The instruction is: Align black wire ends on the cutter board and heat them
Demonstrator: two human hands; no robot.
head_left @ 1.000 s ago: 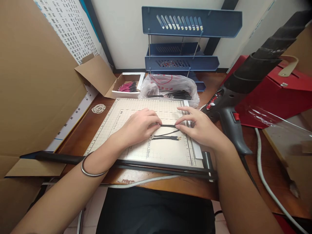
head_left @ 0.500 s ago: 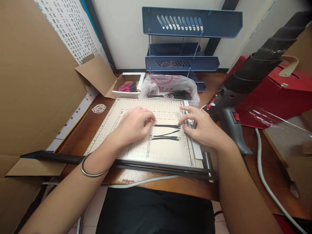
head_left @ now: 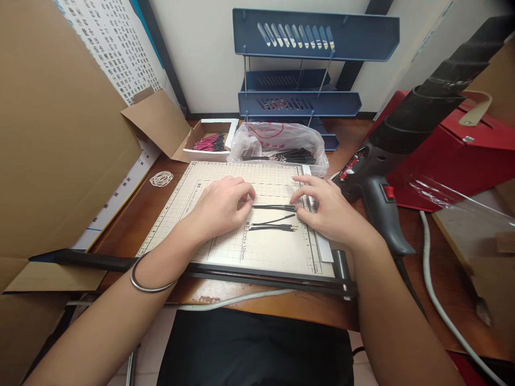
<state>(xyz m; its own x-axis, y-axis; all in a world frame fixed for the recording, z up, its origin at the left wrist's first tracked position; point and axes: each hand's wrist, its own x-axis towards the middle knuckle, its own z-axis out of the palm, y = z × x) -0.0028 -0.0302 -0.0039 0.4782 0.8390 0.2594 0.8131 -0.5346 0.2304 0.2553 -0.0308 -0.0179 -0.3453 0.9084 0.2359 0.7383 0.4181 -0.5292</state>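
Note:
A thin bundle of black wires (head_left: 273, 207) lies across a cream gridded cutting board (head_left: 241, 252). My left hand (head_left: 223, 206) is curled, its fingertips pinching the bundle's left end. My right hand (head_left: 328, 212) presses its fingertips on the right end, beside the board's ruler edge. Just below lie a single curved black wire (head_left: 276, 219) and a second short bundle with metal tips (head_left: 273, 228), both untouched. A metal bangle (head_left: 145, 279) sits on my left wrist.
A black heat gun (head_left: 382, 171) and a red box (head_left: 462, 145) stand at the right. Behind the board are a plastic bag of black wires (head_left: 281, 145), a small box of pink-and-black wires (head_left: 211, 142) and a blue tray rack (head_left: 298, 69). Rubber bands (head_left: 161, 178) and cardboard (head_left: 60, 134) lie left.
Both hands drew slightly apart from the top bundle half a second ago and have now closed back onto its ends. The wires stay in place.

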